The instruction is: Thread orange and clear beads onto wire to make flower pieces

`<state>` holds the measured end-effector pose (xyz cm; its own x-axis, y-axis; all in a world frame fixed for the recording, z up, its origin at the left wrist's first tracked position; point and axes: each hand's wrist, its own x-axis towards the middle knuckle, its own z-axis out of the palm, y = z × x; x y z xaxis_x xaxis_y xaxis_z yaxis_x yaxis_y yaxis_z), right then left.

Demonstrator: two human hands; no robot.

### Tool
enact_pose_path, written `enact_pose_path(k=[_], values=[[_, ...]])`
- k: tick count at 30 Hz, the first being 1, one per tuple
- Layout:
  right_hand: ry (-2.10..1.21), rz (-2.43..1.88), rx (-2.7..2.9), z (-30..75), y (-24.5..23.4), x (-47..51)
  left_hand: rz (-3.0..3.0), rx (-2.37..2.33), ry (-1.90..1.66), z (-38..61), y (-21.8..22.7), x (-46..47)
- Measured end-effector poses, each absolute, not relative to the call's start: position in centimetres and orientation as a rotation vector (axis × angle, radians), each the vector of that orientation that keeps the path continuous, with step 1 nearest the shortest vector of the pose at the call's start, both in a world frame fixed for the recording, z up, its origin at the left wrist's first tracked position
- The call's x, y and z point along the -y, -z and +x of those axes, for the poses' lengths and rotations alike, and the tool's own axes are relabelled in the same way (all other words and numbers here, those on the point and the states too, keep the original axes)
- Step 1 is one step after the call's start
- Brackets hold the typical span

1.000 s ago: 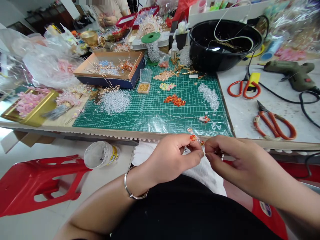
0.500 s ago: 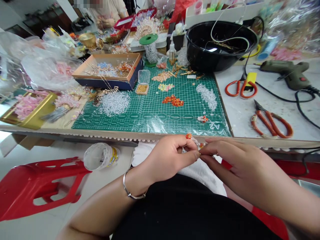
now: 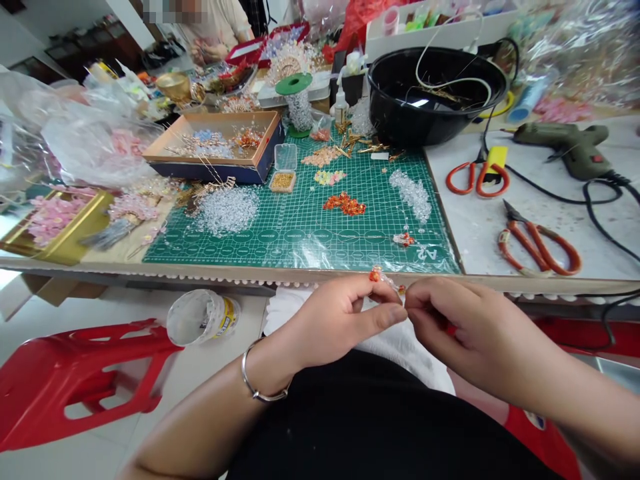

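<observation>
My left hand (image 3: 357,313) pinches a small beaded piece (image 3: 376,274) of orange and clear beads, whose lower part is hidden by the fingers. Right beside it my right hand (image 3: 457,317) is closed, thumb against bent forefinger, fingertips meeting the left ones; what it pinches is too small to make out. Beyond them on the green cutting mat (image 3: 280,248) lie orange beads (image 3: 345,204), clear beads (image 3: 227,210) and a second clear heap (image 3: 411,193). A similar orange-and-clear beaded piece (image 3: 404,239) rests near the mat's front edge.
Two orange-handled tools, pliers (image 3: 543,243) and scissors (image 3: 479,179), lie right of the mat near a glue gun (image 3: 565,143). A black basin (image 3: 435,120) and an open box (image 3: 210,160) stand behind. Below left are a red stool (image 3: 75,380) and a bucket (image 3: 200,317). A person stands across.
My right hand's fingers have curled in more tightly at the meeting point. The left hand keeps its pinch on the beaded piece. The view has shifted slightly.
</observation>
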<state>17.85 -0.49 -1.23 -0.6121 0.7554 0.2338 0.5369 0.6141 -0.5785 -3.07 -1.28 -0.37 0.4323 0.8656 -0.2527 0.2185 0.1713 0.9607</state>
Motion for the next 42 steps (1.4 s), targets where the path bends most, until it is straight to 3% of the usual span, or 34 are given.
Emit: enact_pose_path(k=[11, 19, 25, 34, 42], values=[[-1.208, -1.343, 2.071, 19.6, 1.2, 0.7, 1.306, -1.359, -0.836, -5.3, 1.0, 0.5], [-1.54, -1.378, 1.85, 19.6, 1.5, -0.2, 1.503, -1.495, -0.799, -5.5, 0.8, 0.7], [-1.403, -1.305, 2.014, 19.3, 0.4, 0.6, 1.839, -1.337, -0.66, -5.4, 0.6, 0.5], [-1.022, -0.783, 2.319, 18.3, -2.1, -1.3, 2.036, -0.724, -0.449, -4.6, 0.4, 0.1], [-0.989, -0.835, 2.451, 17.8, -1.6, -1.0, 1.973, -0.666, -0.405, -4.5, 0.7, 0.0]])
